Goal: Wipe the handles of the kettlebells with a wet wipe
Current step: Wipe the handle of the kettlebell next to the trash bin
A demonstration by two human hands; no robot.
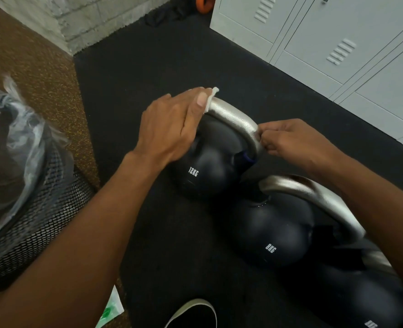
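Note:
Three dark kettlebells stand in a row on the black floor. The far one, marked 12KG (210, 166), has a silver handle (236, 117). My left hand (174, 124) wraps a white wet wipe (211, 98) around the handle's left end, thumb on top. My right hand (290, 140) holds the handle's right side with curled fingers. The middle kettlebell, marked 8KG (271, 230), has a silver handle (314, 197) partly under my right forearm. The nearest kettlebell (352, 299) is mostly hidden at the bottom right.
A black mesh bin (37, 209) with a clear plastic liner stands at the left on brown carpet. White lockers (337, 43) line the right. A green-and-white wipe packet (110, 308) and a shoe (193, 313) are at the bottom edge. An orange object (204, 3) sits far back.

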